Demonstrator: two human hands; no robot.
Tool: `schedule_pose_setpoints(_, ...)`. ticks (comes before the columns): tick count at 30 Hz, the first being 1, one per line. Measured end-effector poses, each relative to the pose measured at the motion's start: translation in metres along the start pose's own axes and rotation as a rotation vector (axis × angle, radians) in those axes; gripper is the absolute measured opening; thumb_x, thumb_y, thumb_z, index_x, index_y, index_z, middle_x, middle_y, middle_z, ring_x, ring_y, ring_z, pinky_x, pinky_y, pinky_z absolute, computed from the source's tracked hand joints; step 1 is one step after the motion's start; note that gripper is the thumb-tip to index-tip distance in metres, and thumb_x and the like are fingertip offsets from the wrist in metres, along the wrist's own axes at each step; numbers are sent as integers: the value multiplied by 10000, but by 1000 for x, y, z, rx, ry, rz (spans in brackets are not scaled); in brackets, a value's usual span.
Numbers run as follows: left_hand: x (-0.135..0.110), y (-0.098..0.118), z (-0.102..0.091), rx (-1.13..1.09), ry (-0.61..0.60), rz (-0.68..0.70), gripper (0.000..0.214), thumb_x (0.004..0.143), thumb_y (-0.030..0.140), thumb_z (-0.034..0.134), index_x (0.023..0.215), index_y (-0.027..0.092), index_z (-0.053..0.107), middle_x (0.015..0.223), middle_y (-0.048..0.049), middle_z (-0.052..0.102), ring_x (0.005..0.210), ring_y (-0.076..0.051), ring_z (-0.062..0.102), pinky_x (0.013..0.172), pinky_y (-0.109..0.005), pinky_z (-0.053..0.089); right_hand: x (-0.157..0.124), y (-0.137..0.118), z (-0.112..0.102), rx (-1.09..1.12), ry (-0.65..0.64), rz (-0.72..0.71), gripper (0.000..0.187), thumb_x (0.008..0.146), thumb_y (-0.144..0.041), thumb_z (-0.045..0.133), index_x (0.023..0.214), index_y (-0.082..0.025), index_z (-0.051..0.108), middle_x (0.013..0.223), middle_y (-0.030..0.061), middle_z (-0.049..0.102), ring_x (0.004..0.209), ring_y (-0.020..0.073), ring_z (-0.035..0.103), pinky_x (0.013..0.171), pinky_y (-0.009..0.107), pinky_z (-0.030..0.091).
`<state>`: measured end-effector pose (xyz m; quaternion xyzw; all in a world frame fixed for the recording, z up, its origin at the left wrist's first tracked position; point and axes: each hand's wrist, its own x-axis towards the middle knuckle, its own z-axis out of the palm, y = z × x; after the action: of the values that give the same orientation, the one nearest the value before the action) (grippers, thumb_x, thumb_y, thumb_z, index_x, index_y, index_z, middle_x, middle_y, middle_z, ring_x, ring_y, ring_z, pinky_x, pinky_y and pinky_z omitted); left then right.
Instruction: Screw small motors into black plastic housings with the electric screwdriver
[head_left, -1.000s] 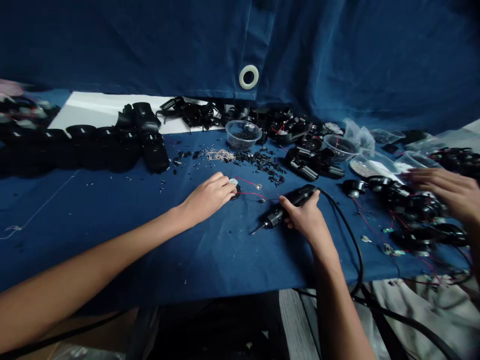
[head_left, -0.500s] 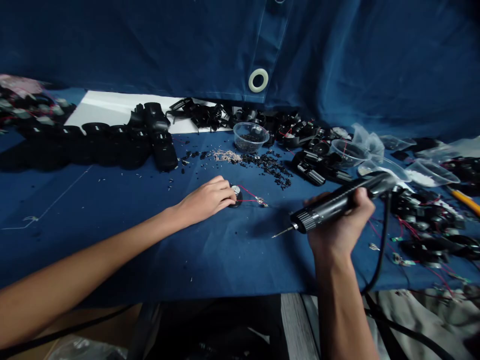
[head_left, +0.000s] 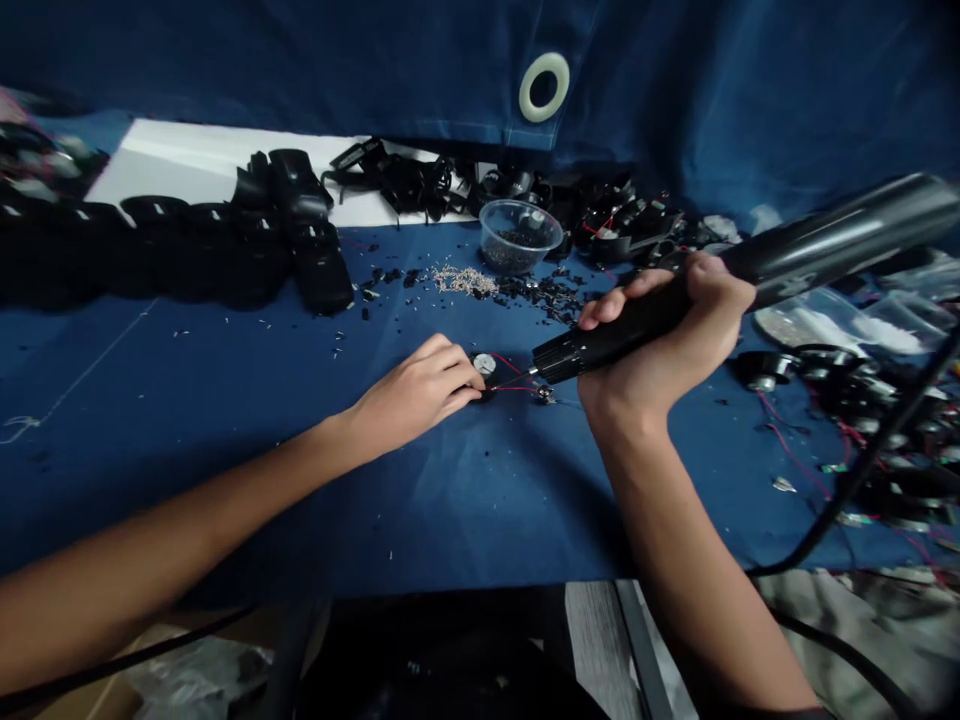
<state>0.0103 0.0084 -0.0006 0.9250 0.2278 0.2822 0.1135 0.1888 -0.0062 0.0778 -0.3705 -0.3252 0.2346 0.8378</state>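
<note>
Hands meet over the blue cloth-covered counter [head_left: 247,480], the left hand [head_left: 416,392] curled down to pin a small round black part [head_left: 484,368] with red wires [head_left: 510,387] steady, the right hand [head_left: 660,335] closed around a corded soldering iron [head_left: 570,358] whose tip sits just beside those wires.

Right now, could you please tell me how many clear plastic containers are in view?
3: a bowl of black pieces at the back, and two containers at far right, past the soldering iron; more may be hidden behind it.
</note>
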Motion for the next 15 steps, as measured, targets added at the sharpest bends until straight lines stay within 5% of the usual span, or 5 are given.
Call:
schedule_pose_setpoints(9,0,-2,2,-31,22,-24,127,908,198,527,942,151,640,935,-44,617,922,-160,478,871,-302,438,-10,24,-2,-91,-68,-168,18,811,-264,396,815,-270,412,560,-81,412,352,101,423,340,237,368)
schedule_pose_setpoints(15,0,-3,3,-40,24,-15,127,911,187,517,940,157,637,925,-45,615,916,-171,488,861,-318,433,-16,26,0,-198,-45,-106,63,807,-295,416,869,-308,424,606,-67,401,415,115,466,422,270,420)
